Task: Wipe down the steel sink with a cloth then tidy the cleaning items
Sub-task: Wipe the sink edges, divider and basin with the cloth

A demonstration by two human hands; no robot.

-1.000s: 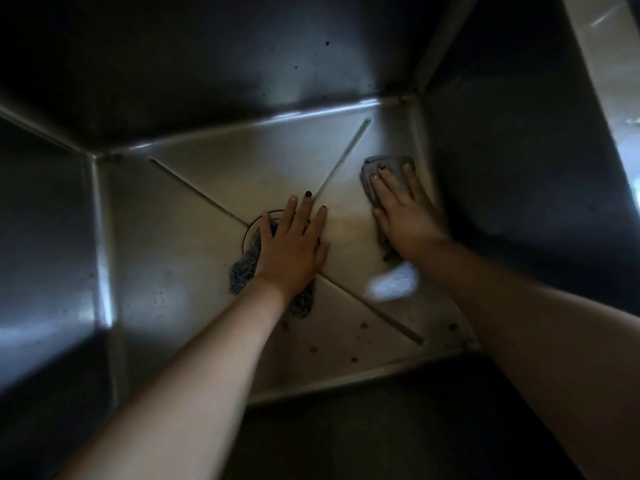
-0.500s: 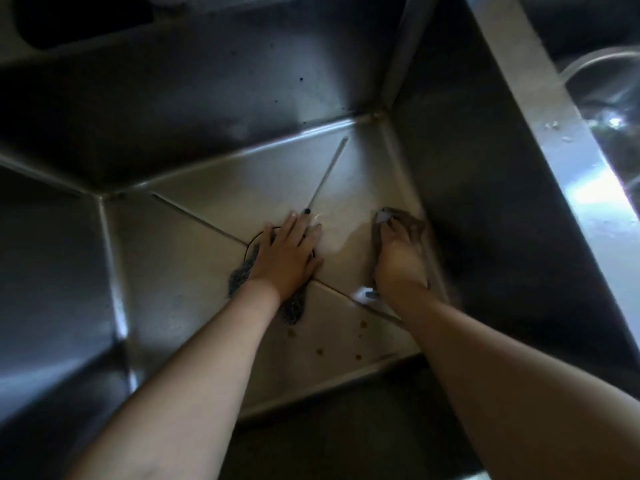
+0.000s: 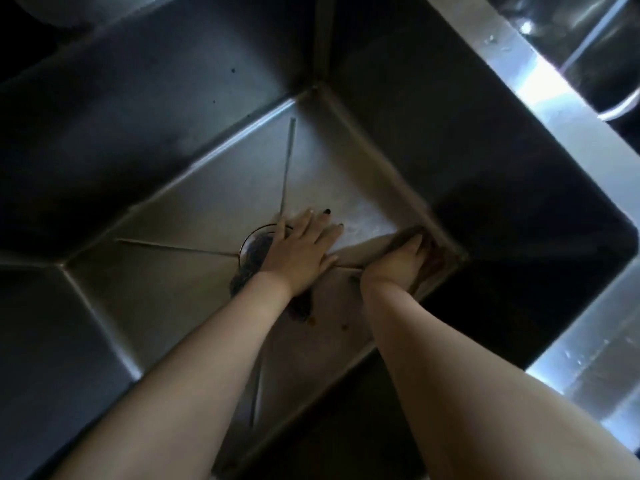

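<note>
I look down into a deep steel sink [image 3: 214,209]. My left hand [image 3: 301,251] lies flat on the sink floor with its fingers straight. It partly covers the round drain [image 3: 252,237] and a dark steel scourer [image 3: 242,278] that shows under the wrist. My right hand [image 3: 394,265] presses a dark cloth [image 3: 433,261] into the crease where the floor meets the right wall. The hand hides most of the cloth, and motion blurs its fingers.
Small brown specks [image 3: 344,327] lie on the sink floor near my right forearm. The bright steel rim [image 3: 540,84] runs along the right side. Beyond it is another dark basin with a thin curved line [image 3: 620,109].
My right hand has dragged the cloth from the far right part of the floor back along the right wall toward me. The left hand stays on the drain. My head has turned.
</note>
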